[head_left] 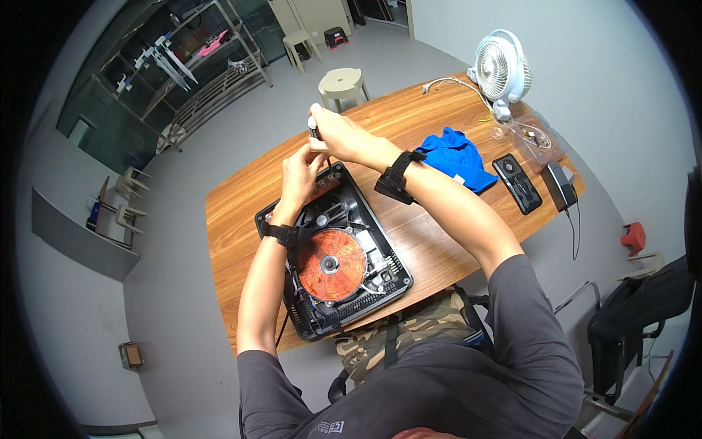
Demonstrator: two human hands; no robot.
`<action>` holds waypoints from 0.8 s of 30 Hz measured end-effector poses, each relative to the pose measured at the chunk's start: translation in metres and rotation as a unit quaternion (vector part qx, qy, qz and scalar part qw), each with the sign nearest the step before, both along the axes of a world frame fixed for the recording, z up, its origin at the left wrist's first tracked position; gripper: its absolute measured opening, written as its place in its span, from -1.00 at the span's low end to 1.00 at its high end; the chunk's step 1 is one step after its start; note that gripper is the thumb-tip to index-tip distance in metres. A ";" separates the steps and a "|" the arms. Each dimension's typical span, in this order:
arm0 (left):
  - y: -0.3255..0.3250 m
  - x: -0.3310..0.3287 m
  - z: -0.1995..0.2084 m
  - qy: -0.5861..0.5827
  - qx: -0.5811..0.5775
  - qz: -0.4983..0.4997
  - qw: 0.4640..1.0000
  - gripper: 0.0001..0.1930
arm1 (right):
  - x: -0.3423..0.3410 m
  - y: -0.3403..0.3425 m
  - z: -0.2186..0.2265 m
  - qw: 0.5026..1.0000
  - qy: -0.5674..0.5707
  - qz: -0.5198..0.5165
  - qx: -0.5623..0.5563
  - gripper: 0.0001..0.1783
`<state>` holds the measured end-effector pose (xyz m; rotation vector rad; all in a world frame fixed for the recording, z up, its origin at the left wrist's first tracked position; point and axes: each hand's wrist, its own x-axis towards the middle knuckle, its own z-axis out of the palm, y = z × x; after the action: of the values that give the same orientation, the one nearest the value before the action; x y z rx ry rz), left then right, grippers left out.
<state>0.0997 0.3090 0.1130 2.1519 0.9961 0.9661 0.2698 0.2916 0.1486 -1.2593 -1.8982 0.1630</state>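
An opened induction cooker (379,276) lies on the wooden table before me, its round copper coil (344,256) exposed in the black housing. Over its far end, my right hand (338,137) grips the handle of a screwdriver (313,129) from above. The handle is white and dark, and a thin dark shaft slants down toward the far edge of the housing. My left hand (298,174) is closed just below, fingertips pinched at the screwdriver beneath the handle. The tip's exact contact is too small to make out. A circuit board (324,192) partly shows beside my left wrist.
To the right lie a blue cloth (455,159), a black case of small tools (517,183) and a black box with a cable (559,186). A white fan (502,69) and a clear plastic bag (537,139) occupy the far right corner. A stool (342,84) stands beyond the table (238,212).
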 end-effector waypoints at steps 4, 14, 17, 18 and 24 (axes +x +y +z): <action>0.002 -0.003 -0.002 -0.001 0.015 0.003 1.000 -0.82 | -0.001 0.002 0.003 1.000 -0.008 0.020 -0.023 -0.55; 0.011 -0.008 -0.009 0.049 0.102 -0.001 0.994 -0.82 | -0.009 0.011 0.000 1.000 -0.015 0.027 0.001 -0.57; 0.010 -0.008 -0.009 0.065 0.089 -0.006 0.994 -0.82 | -0.009 0.012 -0.003 1.000 -0.017 0.017 0.000 -0.56; 0.010 -0.009 -0.010 0.062 0.088 -0.002 0.994 -0.82 | -0.011 0.011 -0.003 1.000 -0.017 0.014 -0.005 -0.56; 0.007 -0.002 0.001 0.023 0.039 -0.015 0.999 -0.82 | -0.002 0.013 0.005 0.997 -0.037 0.026 -0.067 -0.55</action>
<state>0.0977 0.3164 0.1142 2.2556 0.9603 0.9593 0.2682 0.3050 0.1531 -1.3215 -2.0114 0.2776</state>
